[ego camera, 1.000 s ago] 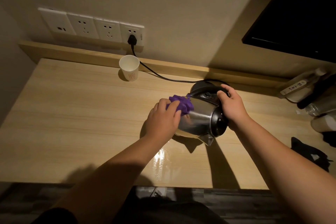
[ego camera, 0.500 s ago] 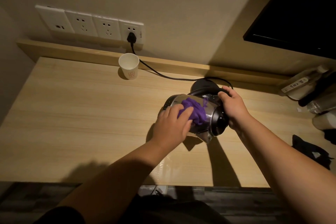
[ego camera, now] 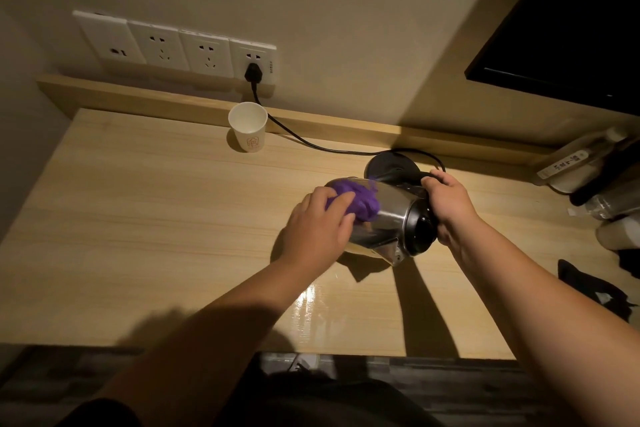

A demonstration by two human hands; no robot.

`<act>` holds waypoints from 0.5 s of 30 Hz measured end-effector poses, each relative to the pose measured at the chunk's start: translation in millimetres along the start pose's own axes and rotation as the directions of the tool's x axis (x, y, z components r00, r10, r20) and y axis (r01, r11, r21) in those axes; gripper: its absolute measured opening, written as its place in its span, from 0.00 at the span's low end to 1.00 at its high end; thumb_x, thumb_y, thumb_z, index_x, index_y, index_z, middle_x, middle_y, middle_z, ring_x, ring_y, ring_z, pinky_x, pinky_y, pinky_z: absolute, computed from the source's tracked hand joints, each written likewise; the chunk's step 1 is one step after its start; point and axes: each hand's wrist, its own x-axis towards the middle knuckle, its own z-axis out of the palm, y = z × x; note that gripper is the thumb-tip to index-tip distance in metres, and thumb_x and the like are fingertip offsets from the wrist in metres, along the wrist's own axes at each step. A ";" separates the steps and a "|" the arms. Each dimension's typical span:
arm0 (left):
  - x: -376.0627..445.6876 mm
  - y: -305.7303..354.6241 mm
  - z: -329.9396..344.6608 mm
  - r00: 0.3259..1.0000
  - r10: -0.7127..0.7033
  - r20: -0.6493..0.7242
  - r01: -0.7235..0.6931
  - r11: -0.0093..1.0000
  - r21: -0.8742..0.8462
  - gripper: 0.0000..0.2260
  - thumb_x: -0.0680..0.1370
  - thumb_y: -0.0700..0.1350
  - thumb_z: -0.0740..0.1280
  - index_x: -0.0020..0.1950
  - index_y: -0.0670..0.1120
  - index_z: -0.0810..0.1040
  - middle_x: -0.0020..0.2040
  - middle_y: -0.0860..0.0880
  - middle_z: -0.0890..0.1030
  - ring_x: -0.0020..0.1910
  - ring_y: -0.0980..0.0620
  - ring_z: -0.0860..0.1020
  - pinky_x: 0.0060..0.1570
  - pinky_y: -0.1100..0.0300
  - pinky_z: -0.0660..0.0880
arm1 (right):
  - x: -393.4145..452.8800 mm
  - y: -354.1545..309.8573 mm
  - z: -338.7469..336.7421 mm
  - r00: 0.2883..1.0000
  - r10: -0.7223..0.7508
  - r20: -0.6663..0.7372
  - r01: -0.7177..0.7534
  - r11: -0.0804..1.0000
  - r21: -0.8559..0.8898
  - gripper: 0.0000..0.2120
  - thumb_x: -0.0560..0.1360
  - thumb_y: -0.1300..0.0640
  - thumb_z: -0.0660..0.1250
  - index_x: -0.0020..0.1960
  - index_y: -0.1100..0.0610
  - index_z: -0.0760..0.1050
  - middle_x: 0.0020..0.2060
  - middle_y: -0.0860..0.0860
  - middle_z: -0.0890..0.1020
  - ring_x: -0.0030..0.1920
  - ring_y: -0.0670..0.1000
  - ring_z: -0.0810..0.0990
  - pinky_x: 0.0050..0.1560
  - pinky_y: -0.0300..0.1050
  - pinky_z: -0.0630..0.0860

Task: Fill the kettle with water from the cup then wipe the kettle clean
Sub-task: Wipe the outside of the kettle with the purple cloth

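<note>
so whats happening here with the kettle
A person is wiping a stainless steel kettle that is tipped on its side above the wooden desk. The left hand presses a purple cloth against the kettle's body, while the right hand grips its handle end. The paper cup stands apart near the wall, and the black kettle base sits bare behind.

Pale wooden desk (ego camera: pixel 145 218) (glossy), paper cup (ego camera: pixel 248 127), black kettle base (ego camera: pixel 393 166).
</note>
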 end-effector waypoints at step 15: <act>-24.7 -17.9 27.2 0.979 0.196 -0.048 -0.189 0.974 0.127 0.19 0.76 0.47 0.65 0.66 0.46 0.71 0.55 0.41 0.77 0.50 0.44 0.76 0.48 0.52 0.76 | 0.4 -2.0 -3.7 0.998 0.049 -0.025 -0.049 0.999 0.011 0.07 0.81 0.62 0.61 0.52 0.53 0.76 0.43 0.55 0.79 0.40 0.55 0.80 0.44 0.49 0.78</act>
